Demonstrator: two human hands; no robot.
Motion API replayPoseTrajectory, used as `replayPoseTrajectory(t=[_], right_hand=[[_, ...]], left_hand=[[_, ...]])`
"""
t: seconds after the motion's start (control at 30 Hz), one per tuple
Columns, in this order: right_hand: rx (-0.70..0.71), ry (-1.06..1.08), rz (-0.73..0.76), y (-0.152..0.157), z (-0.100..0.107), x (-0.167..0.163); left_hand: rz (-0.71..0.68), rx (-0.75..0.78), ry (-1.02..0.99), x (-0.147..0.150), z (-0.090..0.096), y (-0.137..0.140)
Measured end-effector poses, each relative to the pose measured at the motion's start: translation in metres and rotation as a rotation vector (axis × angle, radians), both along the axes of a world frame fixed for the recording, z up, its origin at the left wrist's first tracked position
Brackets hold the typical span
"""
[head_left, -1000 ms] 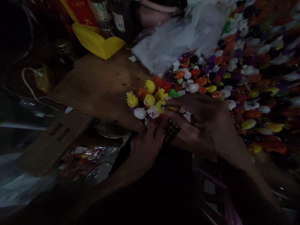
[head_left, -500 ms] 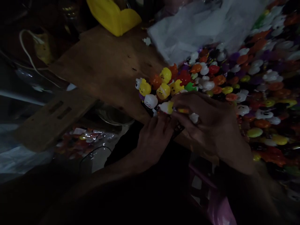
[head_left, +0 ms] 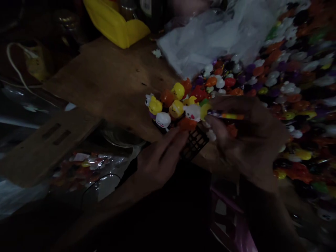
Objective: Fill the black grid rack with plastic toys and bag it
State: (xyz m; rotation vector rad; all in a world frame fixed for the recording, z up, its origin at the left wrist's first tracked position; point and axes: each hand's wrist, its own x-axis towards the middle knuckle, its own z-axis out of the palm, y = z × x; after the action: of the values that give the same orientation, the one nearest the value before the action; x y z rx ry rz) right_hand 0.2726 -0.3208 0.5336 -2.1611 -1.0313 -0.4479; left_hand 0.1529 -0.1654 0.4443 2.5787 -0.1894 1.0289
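Observation:
My right hand (head_left: 249, 136) is closed on a small toy figure (head_left: 193, 112) with a white, pink-marked face and a yellow part, pinched at the yellow end. A thin yellow-and-orange striped stick (head_left: 229, 116) runs back from it over my fingers. My left hand (head_left: 162, 157) curls over the near side of a black grid rack (head_left: 194, 143). Its fingertips are beside an orange figure (head_left: 187, 124); whether they grip it is unclear. Yellow figures (head_left: 176, 109), a white figure (head_left: 163, 120) and several others cluster at the rack's far side. Darkness and blur hide details.
A large heap of coloured toy figures (head_left: 291, 91) covers the right side. A clear plastic bag (head_left: 189, 45) lies behind on the brown board (head_left: 105, 73). At the back stands a yellow container (head_left: 115, 28); a slotted wooden plank (head_left: 49, 143) is at left, above bagged figures (head_left: 86, 168).
My right hand has moved slightly right, and the white-and-yellow figure now shows more fully. My left hand has drawn back leftward, uncovering the grid and an orange figure. The whole view has shifted.

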Motion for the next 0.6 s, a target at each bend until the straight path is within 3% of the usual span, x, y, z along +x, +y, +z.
replayPoseTrajectory(t=[0.13,0.3,0.47,0.6], right_hand=[[0.113,-0.011,-0.062,-0.008,0.008,0.006],[0.01,0.01,-0.049,-0.007,-0.002,0.011],[-0.073,0.029,0.089,-0.007,-0.012,0.015],[-0.2,0.032,0.143,-0.006,-0.008,0.019]], left_hand=[[-0.039,0.085,0.038,-0.005,-0.003,0.014],[-0.062,0.211,0.027,0.003,-0.002,0.019],[0.003,0.172,-0.007,0.017,0.017,0.006],[0.066,0.161,0.098,0.033,0.026,-0.006]])
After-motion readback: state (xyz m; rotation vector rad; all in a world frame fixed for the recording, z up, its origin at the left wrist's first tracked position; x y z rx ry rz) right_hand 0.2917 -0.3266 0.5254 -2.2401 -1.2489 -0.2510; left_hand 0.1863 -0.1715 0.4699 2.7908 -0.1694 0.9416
